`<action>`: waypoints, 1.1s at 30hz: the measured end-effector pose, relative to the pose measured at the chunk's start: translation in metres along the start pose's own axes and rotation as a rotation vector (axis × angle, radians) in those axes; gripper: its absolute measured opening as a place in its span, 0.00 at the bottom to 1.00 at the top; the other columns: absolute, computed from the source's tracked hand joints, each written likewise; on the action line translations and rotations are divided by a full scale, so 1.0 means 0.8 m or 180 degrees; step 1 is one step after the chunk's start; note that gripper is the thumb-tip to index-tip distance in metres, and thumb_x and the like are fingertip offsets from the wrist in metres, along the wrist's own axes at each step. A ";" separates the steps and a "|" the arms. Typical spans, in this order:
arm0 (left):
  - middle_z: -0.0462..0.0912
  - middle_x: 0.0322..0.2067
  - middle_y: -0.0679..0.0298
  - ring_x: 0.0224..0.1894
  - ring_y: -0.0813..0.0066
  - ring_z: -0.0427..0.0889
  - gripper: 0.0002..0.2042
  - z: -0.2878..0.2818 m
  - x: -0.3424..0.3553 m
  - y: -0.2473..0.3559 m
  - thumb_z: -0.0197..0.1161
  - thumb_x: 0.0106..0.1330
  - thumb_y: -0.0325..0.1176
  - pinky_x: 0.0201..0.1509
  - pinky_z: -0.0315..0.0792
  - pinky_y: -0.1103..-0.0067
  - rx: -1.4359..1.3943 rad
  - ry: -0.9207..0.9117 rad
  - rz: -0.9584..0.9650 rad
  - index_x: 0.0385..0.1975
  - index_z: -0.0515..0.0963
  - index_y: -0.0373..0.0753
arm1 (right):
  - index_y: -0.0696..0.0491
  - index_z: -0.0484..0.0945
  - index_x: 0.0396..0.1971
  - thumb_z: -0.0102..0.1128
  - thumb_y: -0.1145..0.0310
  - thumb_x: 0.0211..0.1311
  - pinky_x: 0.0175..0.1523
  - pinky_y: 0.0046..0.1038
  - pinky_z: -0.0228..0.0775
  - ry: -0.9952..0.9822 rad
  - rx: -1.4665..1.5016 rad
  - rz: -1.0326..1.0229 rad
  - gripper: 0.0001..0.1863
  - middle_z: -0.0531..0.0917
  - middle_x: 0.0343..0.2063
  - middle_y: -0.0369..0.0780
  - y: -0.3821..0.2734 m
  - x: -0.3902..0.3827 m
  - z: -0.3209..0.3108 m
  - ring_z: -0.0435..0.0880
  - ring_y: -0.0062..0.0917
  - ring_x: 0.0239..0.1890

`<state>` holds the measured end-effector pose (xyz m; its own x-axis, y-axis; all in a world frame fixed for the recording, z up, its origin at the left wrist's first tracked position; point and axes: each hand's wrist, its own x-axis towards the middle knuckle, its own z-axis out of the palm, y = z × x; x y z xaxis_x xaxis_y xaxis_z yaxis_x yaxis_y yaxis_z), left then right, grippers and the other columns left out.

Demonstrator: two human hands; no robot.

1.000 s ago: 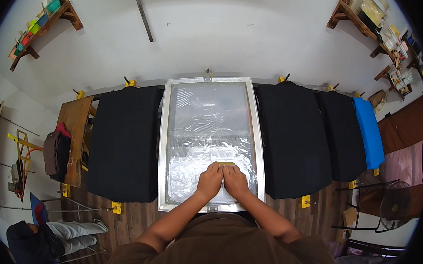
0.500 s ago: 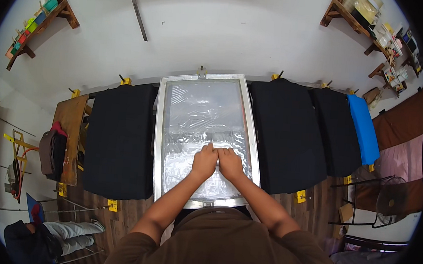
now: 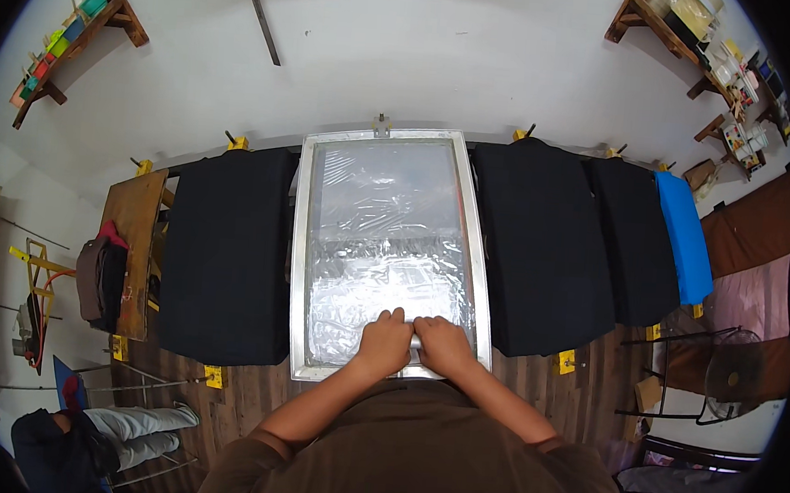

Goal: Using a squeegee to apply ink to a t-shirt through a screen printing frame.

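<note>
Grip narrow, the left hand (image 3: 385, 342) and right hand (image 3: 444, 346) curl side by side over a pale grey bar (image 3: 416, 341), of which only a short piece shows between them. The bar is at the near end of a silver-framed screen (image 3: 301, 267), whose middle is covered with shiny, wrinkled film (image 3: 371, 190). Black-covered boards (image 3: 227, 262) flank the screen on both sides
</note>
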<state>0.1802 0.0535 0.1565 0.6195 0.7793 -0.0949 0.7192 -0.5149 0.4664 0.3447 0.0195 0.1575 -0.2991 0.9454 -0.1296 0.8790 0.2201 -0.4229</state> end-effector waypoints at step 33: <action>0.87 0.37 0.51 0.41 0.51 0.86 0.11 -0.047 0.144 -0.064 0.63 0.51 0.29 0.44 0.81 0.60 0.0348 -0.0277 -0.0262 0.35 0.86 0.43 | 0.55 0.81 0.40 0.64 0.73 0.46 0.45 0.46 0.78 0.0008 -0.0258 -0.0448 0.16 0.85 0.31 0.52 0.066 0.140 -0.060 0.85 0.49 0.38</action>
<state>0.2029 0.1835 0.1545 0.5785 0.7890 -0.2070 0.7957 -0.4901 0.3559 0.3755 0.1486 0.1640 -0.4206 0.9044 -0.0719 0.8556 0.3691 -0.3630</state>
